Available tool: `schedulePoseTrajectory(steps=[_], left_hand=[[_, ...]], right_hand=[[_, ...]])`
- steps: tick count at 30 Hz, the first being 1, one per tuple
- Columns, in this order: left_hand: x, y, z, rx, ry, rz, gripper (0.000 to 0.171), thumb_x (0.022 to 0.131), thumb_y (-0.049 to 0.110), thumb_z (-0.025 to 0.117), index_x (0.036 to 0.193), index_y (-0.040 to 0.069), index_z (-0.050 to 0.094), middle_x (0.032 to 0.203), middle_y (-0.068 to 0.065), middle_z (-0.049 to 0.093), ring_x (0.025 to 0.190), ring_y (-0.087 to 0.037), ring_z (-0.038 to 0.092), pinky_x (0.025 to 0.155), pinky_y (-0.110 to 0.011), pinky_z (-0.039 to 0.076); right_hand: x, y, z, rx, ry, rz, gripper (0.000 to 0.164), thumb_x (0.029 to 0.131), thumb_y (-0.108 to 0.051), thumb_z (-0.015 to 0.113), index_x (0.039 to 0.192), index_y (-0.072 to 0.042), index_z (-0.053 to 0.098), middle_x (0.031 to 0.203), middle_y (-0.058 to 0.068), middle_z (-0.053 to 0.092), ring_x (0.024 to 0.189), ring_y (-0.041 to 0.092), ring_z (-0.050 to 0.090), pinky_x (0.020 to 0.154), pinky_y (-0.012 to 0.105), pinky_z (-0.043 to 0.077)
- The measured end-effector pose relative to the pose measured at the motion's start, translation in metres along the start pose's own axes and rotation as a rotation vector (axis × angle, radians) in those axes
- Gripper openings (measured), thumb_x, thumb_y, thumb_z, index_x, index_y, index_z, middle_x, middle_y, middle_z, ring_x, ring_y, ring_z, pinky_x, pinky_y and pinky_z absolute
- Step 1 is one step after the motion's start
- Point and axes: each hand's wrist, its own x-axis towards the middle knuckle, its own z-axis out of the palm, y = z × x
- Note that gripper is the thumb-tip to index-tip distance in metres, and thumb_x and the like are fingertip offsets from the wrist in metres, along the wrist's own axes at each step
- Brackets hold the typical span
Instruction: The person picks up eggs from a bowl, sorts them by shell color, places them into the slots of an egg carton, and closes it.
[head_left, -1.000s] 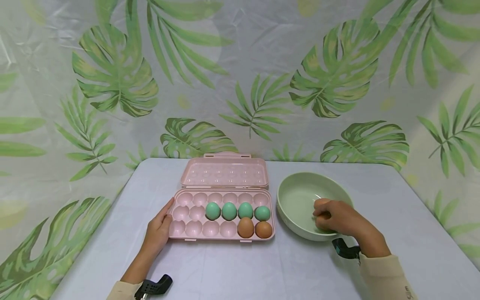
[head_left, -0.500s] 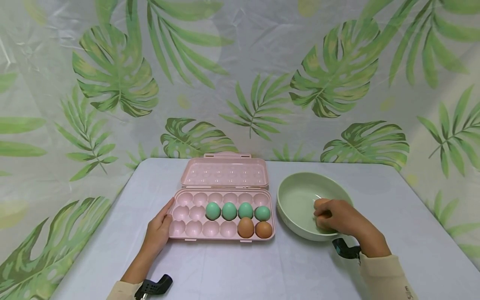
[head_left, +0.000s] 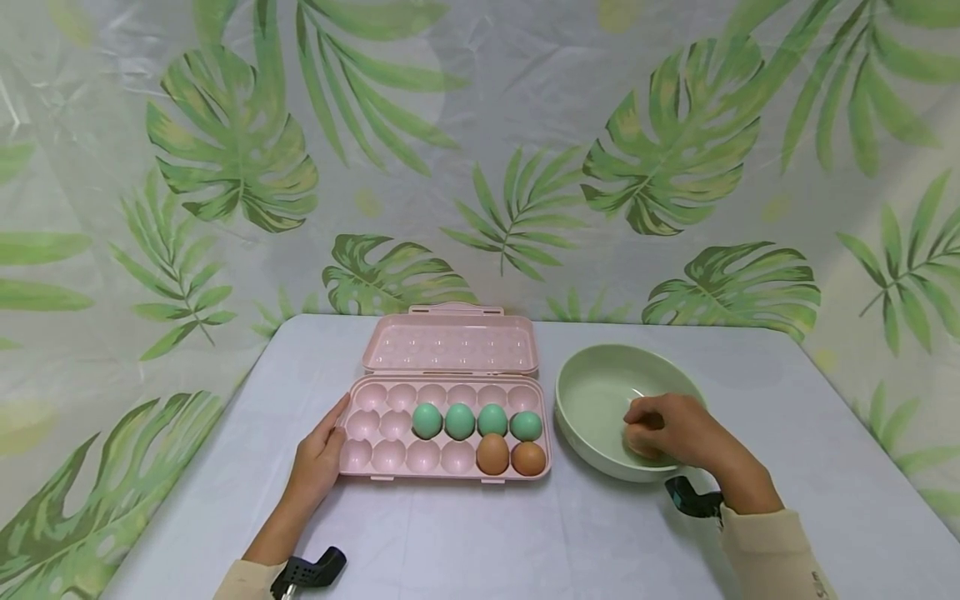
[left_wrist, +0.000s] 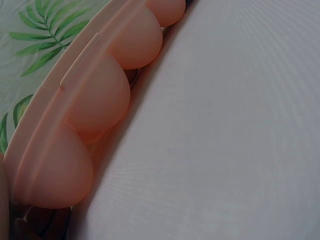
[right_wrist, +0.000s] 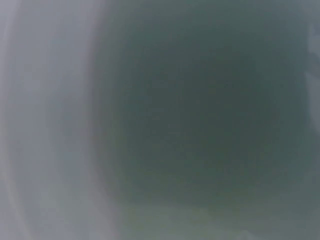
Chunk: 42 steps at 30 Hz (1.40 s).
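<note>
A pink plastic egg carton [head_left: 358, 475] lies with its lid [head_left: 450, 343] folded back. In its cups sit several green eggs [head_left: 460, 422] in the middle row and two brown eggs [head_left: 492, 454] in the front row. My left hand [head_left: 317, 467] grips the carton's left end; the left wrist view shows the rounded undersides of the pink cups [left_wrist: 102, 95], with fingers [left_wrist: 47, 220] below them. Inside the light green bowl [head_left: 588, 392], my right hand [head_left: 678, 429] curls its fingers round a pale brown egg [head_left: 639, 443], partly hidden. The right wrist view is a green blur.
A white-covered table [head_left: 480, 542] carries both carton and bowl, the bowl close to the carton's right end. Behind stands a leaf-patterned cloth backdrop [head_left: 517, 108]. Black wrist devices [head_left: 693, 498] are strapped to both wrists.
The right fingers have shifted slightly in the bowl; the orange-brown egg surface that showed above them is hidden now, and a paler surface shows below. Left hand and carton stay put.
</note>
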Motion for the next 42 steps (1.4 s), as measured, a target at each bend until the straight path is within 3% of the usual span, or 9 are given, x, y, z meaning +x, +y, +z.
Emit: schedulePoseTrajectory(steps=[10,17,23,30,37,42], left_hand=[[0.001,0.000,0.000,-0.006,-0.008,-0.001,0.048,0.101,0.009,0.036,0.149,0.011,0.038,0.152,-0.009,0.037,0.142,-0.027,0.029,0.115,-0.045,0.025],[0.001,-0.001,0.001,-0.006,-0.004,0.003,0.048,0.101,0.008,0.037,0.148,0.010,0.039,0.151,-0.011,0.037,0.141,-0.028,0.030,0.115,-0.047,0.026],[0.000,0.000,0.001,0.000,-0.003,0.005,0.048,0.101,0.008,0.037,0.148,0.010,0.039,0.151,-0.010,0.037,0.141,-0.028,0.030,0.114,-0.046,0.026],[0.000,0.001,0.000,0.003,0.005,-0.007,0.048,0.100,0.008,0.037,0.148,0.011,0.040,0.151,-0.010,0.038,0.141,-0.029,0.031,0.115,-0.047,0.026],[0.000,0.001,0.000,-0.003,-0.008,-0.004,0.048,0.100,0.008,0.037,0.148,0.011,0.039,0.152,-0.010,0.037,0.141,-0.028,0.030,0.115,-0.047,0.025],[0.000,0.001,0.000,0.002,-0.008,-0.002,0.049,0.100,0.008,0.037,0.149,0.011,0.039,0.152,-0.010,0.037,0.142,-0.028,0.030,0.115,-0.047,0.025]], right_hand=[[0.003,0.000,0.004,0.012,0.043,-0.035,0.021,0.082,-0.020,0.077,0.100,-0.012,0.074,0.100,-0.001,0.071,0.097,0.026,0.065,0.085,0.042,0.052],[0.003,0.000,0.007,0.117,0.055,-0.026,0.026,0.084,-0.021,0.075,0.107,-0.010,0.072,0.101,-0.001,0.071,0.093,0.020,0.068,0.084,0.039,0.054],[0.004,-0.004,0.008,0.152,0.069,-0.076,0.029,0.086,-0.018,0.073,0.112,-0.004,0.070,0.105,0.006,0.070,0.095,0.024,0.067,0.084,0.038,0.056],[0.006,-0.009,0.010,0.104,0.081,-0.094,0.028,0.088,-0.015,0.071,0.112,-0.001,0.069,0.107,0.008,0.067,0.100,0.030,0.064,0.086,0.045,0.054],[0.006,-0.013,0.010,0.216,0.042,-0.054,0.032,0.090,-0.017,0.069,0.116,0.001,0.067,0.113,0.015,0.067,0.102,0.033,0.066,0.087,0.044,0.055],[0.007,-0.014,0.012,0.223,0.083,-0.070,0.031,0.089,-0.016,0.069,0.116,0.000,0.067,0.112,0.012,0.068,0.105,0.032,0.064,0.088,0.042,0.055]])
